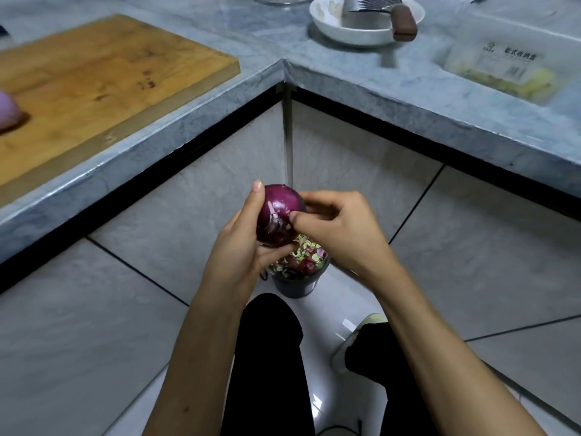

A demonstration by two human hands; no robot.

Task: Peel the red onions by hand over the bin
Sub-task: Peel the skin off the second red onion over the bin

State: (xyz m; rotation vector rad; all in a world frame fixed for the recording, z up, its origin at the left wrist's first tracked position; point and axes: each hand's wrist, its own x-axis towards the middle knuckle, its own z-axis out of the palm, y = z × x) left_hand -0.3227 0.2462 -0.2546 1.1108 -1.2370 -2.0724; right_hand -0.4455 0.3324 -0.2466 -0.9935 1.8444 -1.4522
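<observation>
A dark red onion (278, 212) is held in mid-air above a small dark bin (297, 283) on the floor, which is full of vegetable scraps and onion skins. My left hand (240, 243) grips the onion from the left and below, thumb up along its side. My right hand (339, 225) is at the onion's right side, its fingers curled and the thumb pinching at torn skin on the front. A paler peeled onion (8, 111) lies on the wooden cutting board (103, 80) at the far left edge.
An L-shaped grey marble counter (361, 80) wraps around the corner. A white bowl (361, 26) with a metal grater and brown handle stands at the back. A clear plastic box (509, 61) sits on the right. My legs and a shoe are below the bin.
</observation>
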